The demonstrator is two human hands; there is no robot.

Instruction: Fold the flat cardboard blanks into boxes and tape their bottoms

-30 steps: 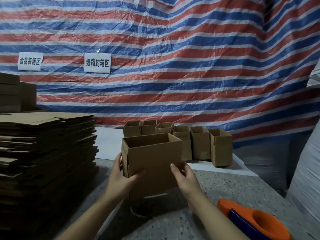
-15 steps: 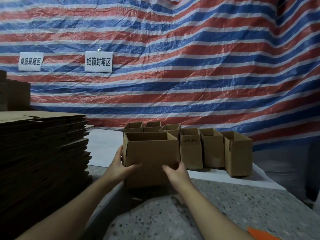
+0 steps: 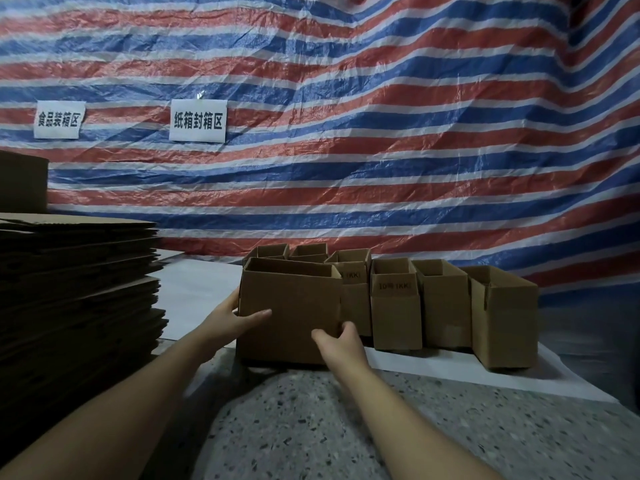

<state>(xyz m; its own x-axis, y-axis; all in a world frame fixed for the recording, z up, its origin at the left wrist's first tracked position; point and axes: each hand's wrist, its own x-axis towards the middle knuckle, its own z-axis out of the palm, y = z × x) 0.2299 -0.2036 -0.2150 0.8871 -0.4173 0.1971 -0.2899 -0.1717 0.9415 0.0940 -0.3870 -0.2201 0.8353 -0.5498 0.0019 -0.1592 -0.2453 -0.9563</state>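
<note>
A: Box?
B: Upright, open-topped, on the white sheet's front edge. Left hand grips its left corner, right hand its lower right corner.
A: Surroundings?
B: Speckled bench, finished boxes touching at right, flat blanks stacked left, striped tarp behind.

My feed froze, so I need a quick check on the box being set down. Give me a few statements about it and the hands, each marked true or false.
1. Both hands hold the open box. True: left hand on its left corner, right hand at its lower right edge.
2. The box's top is closed. False: it is open.
3. A stack of flat blanks stands to the left. True.
4. The finished boxes stand left of the held box. False: they are to its right and behind it.
5. The backdrop tarp is plain green. False: red, white and blue stripes.
</note>
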